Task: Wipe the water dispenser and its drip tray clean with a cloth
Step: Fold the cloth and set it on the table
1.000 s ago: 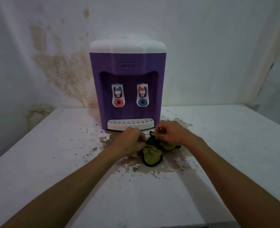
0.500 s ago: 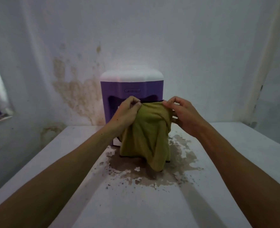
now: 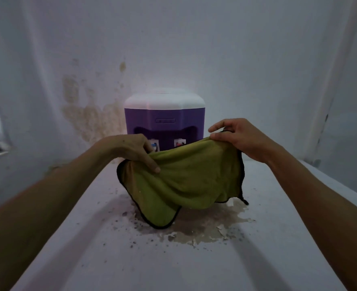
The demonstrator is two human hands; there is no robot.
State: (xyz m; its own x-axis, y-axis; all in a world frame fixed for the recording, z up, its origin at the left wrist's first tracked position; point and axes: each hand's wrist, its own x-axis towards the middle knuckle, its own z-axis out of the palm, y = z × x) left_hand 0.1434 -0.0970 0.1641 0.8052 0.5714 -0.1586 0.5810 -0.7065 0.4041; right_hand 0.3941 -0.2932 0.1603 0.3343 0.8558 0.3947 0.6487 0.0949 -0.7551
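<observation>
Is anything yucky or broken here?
Yes. The white table has a brown patch with flaking paint in front of the purple water dispenser, and the wall behind it has brownish stains on the left.

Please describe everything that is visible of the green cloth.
The cloth is olive green with a thin black hem and looks like soft microfibre. It is spread open and held up in the air in front of the dispenser, hiding its lower front. The left hand grips the upper left edge and the right hand pinches the upper right corner. The middle sags between them, and a rounded lower corner hangs down over the stained table.
</observation>
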